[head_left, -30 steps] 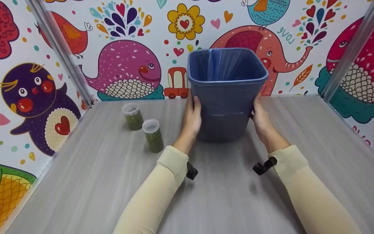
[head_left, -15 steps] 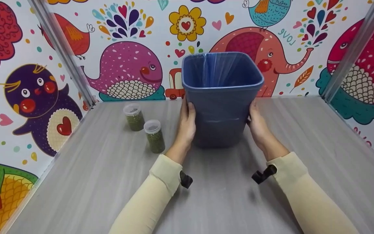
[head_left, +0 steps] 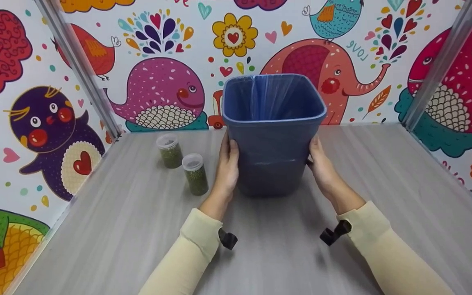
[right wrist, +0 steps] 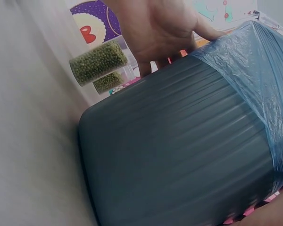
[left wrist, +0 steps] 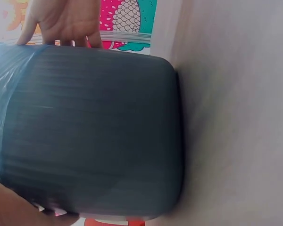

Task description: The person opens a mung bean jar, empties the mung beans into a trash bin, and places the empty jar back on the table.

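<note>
From my seat I see both bare hands grasping the waste bin: the left hand (head_left: 228,164) holds its left side and the right hand (head_left: 324,166) its right. The waste bin (head_left: 273,180) is on the tabletop's far half, right of the two jars, mouth up; I can't tell whether its base bears fully on the surface. A blue plastic liner (right wrist: 254,70) is folded over the rim, its hem near the left thumb. The bin's inner floor is hidden from me.

My main worry would be the grip: with the film under a thumb, the liner could slide or bunch, and uneven pressure could tip the bin. A swing to the left could let the left forearm knock the near jar (head_left: 197,180) into the far jar (head_left: 171,157). Both stand upright, holding green beans (right wrist: 100,61).

Beige sleeves (head_left: 400,254) reach up from the near edge, each with a black bracket (head_left: 228,239) at the cuff. The tabletop (head_left: 117,246) is pale grey with a faint grain. Beyond it, cartoon-printed panels (head_left: 314,69) rise at the back, left and right, with metal strips (head_left: 445,65) along the corners.
</note>
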Available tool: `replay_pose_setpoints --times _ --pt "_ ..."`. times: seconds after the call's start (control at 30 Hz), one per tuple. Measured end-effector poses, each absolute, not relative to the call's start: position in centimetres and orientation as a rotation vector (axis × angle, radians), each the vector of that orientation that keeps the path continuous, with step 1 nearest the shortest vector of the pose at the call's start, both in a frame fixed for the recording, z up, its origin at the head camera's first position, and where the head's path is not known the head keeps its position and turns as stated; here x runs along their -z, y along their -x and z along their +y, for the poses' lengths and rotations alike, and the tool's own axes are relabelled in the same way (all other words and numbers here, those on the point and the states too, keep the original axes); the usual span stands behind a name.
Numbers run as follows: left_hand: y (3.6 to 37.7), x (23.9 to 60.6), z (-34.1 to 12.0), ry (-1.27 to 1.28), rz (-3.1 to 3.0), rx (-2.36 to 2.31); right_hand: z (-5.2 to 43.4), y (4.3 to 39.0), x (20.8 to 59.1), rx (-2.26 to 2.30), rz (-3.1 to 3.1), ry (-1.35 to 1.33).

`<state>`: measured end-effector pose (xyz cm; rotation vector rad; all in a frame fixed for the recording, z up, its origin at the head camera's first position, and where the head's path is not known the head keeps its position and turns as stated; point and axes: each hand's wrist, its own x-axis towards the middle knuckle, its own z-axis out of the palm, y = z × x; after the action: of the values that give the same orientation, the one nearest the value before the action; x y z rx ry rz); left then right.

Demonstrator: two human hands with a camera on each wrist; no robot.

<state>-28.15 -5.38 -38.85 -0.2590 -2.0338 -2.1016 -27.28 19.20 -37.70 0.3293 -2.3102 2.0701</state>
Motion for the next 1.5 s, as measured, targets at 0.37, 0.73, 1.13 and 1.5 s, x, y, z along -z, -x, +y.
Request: replay_pose_setpoints --times 0.37,0.73,1.13,1.5 --pt "27.4 39.6 -5.5 0.285 -1.994 2.098 19.0 26.5 37.9 -2.073 -2.278 -0.368" --pt "27.3 39.7 -5.9 0.297 -1.999 2.073 18.6 26.1 37.4 -2.063 -2.302 -0.329" --pt "27.3 39.6 -5.6 0.309 -2.007 2.070 18.5 25.8 37.3 -2.072 -2.262 -0.323" --pt "27.0 39.9 -5.7 0.280 -2.003 2.043 17.8 25.6 37.6 -2.071 -2.254 -0.238"
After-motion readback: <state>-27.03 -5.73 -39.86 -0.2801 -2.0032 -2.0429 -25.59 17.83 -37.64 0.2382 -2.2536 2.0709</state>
